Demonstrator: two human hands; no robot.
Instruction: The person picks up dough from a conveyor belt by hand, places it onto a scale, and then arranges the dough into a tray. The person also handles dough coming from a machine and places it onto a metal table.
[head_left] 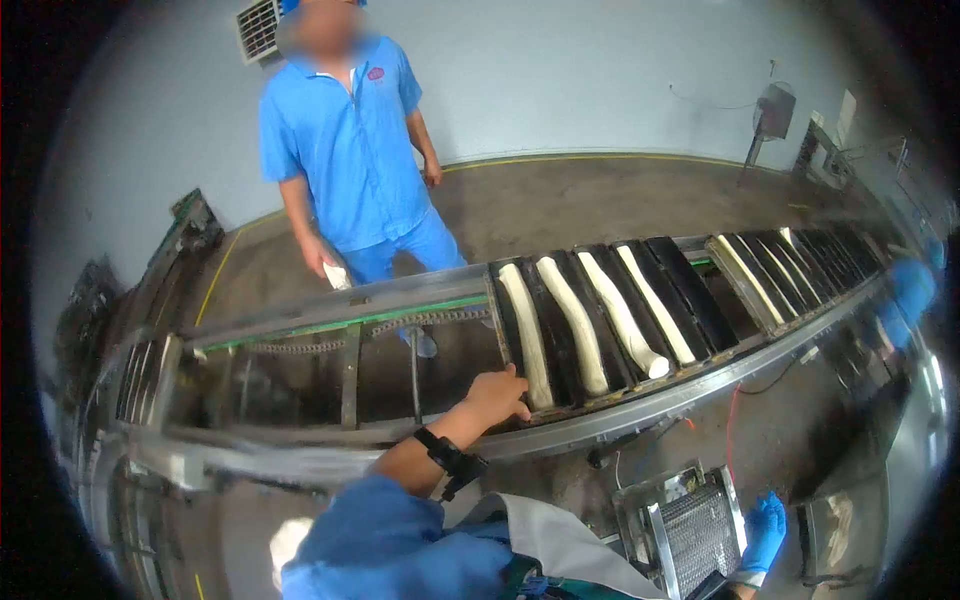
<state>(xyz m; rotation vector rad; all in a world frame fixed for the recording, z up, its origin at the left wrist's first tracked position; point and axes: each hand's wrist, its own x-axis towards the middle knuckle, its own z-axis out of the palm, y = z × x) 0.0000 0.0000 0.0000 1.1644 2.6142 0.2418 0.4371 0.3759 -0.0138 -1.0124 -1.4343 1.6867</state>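
My left hand [495, 397], bare with a black strap at the wrist, has its fingers curled over the near left corner of a black mould tray [560, 402]. Right beside the fingertips lies the end of a long pale dough strip [527, 335]. Several more strips, such as a bent dough strip [622, 315], lie lengthwise in the tray's slots; one slot at the right holds none. My right hand [765, 532], in a blue glove, hangs low at the right, its fingers stretched out and nothing visible in it. It is nearest to a metal frame with a mesh surface [692, 535].
The tray rests on a long metal conveyor [300, 440] with a chain [300, 347]. Farther right is a second tray [800, 270] with dough strips. Across the conveyor stands a co-worker in blue [345, 150], one hand holding something white. A red cable [733, 430] hangs below.
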